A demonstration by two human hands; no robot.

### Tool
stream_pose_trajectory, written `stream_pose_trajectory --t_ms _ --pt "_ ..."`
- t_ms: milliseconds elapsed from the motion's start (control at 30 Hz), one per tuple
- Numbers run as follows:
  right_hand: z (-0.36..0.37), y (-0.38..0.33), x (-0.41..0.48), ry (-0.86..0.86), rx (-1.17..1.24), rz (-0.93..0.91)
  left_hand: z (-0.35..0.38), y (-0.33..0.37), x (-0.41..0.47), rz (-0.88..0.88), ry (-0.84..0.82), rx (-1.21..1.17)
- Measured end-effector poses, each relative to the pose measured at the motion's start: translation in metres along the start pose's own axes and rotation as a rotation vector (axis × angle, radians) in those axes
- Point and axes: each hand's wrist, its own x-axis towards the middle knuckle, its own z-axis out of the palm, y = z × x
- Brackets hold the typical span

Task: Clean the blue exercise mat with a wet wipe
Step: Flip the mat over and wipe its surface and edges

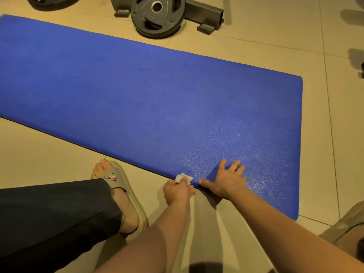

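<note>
On my head-camera feed, a blue mat (137, 95) lies flat on the beige tiled floor (256, 46). It runs from the left edge of the view to a squared-off end on the right. The person's left hand (177, 191) sits at the mat's near long edge, its fingers curled round a small crumpled white wipe (183, 178) that touches that edge. Just beside it I see the right hand (226, 180) lying palm down on the mat. Its fingers are spread and point away from the camera, and its thumb stretches along the near edge towards the wipe. Both bare forearms reach in from the bottom of the frame. Around the right hand and out to the mat's right end the surface glistens with a speckled sheen, while farther left it looks matte to me. Left of the hands, a foot in a grey sandal (126, 194) stands on the tiles near the mat's edge, below a dark trouser leg (55, 217). Beyond the mat's far edge, a black weight plate (157, 16) sits against a dark metal frame (204, 12). Part of a second plate (51, 1) shows at the top left corner.
</note>
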Motion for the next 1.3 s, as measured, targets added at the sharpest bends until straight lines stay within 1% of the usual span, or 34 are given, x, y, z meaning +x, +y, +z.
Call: stream_pose_trajectory --t_ms 67,200,233,300,333,400,467,567,633,733,867,933,1000,1067,1167,1233,1300 --pt "0.008 -0.006 -0.004 0.02 -0.112 -0.008 -0.003 0.013 0.006 0.006 -0.012 0.024" --pt "0.01 -0.002 -0.004 0.046 -0.211 -0.02 -0.033 0.072 0.048 0.075 0.161 0.001" --pt "0.01 -0.002 -0.004 0.048 -0.22 -0.018 -0.043 0.09 0.06 0.092 0.214 0.031" --pt "0.011 -0.003 -0.004 0.053 -0.242 -0.021 -0.059 0.111 0.083 0.091 0.299 0.183" --pt "0.012 -0.003 -0.005 0.058 -0.25 -0.022 -0.061 0.114 0.088 0.113 0.315 0.281" --pt "0.014 -0.003 -0.007 0.073 -0.27 -0.018 -0.056 0.102 0.078 0.185 0.233 0.405" --pt "0.016 -0.004 -0.008 0.088 -0.293 -0.012 -0.038 0.072 0.05 0.259 0.124 0.489" --pt "0.016 -0.007 -0.006 0.083 -0.293 0.004 -0.01 0.033 0.001 0.308 -0.053 0.618" --pt "0.015 -0.008 -0.005 0.084 -0.291 0.01 -0.004 0.026 -0.005 0.347 -0.12 0.7" --pt "0.015 -0.009 -0.005 0.088 -0.296 0.013 -0.019 0.054 0.02 0.422 -0.062 0.746" --pt "0.019 -0.008 -0.005 0.114 -0.295 0.011 -0.05 0.117 0.067 0.488 0.156 0.829" --pt "0.02 -0.007 -0.005 0.121 -0.297 0.012 -0.057 0.127 0.078 0.545 0.171 0.904" --pt "0.021 -0.007 -0.005 0.123 -0.306 0.021 -0.054 0.116 0.069 0.631 0.106 0.972" --pt "0.021 -0.009 -0.005 0.12 -0.315 0.024 -0.043 0.089 0.052 0.758 -0.038 1.04" --pt "0.018 -0.011 -0.003 0.079 -0.322 0.034 -0.026 0.057 0.028 1.001 -0.274 1.205" --pt "0.013 -0.011 -0.001 0.037 -0.337 0.037 -0.022 0.054 0.026 1.127 -0.37 1.361" --pt "0.005 -0.009 0.0 -0.015 -0.341 0.029 -0.022 0.066 0.029 1.228 -0.436 1.537"
